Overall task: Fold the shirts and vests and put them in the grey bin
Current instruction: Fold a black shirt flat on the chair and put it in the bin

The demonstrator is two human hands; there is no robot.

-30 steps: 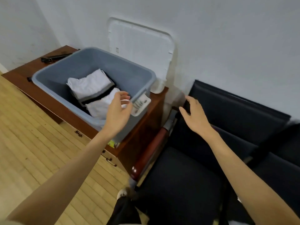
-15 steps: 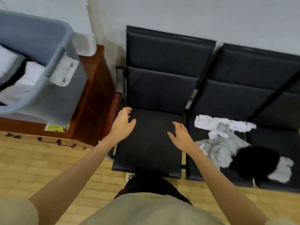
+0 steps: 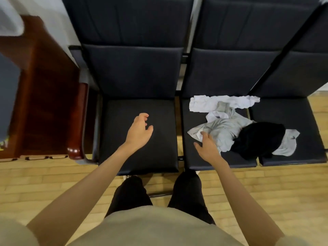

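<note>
At the far left edge only a blurred sliver of the grey bin [image 3: 8,96] shows, on the wooden cabinet [image 3: 44,96]. The left hand [image 3: 139,132] hovers over the left seat [image 3: 124,157], fingers loosely curled, holding nothing. The right hand [image 3: 207,148], fingers relaxed, reaches the near-left edge of the crumpled grey garment [image 3: 221,128] on the middle seat [image 3: 195,162], beside white [image 3: 221,102] and black [image 3: 259,139] ones. Likely step: fetching the next piece; next, grip it and spread it flat.
</note>
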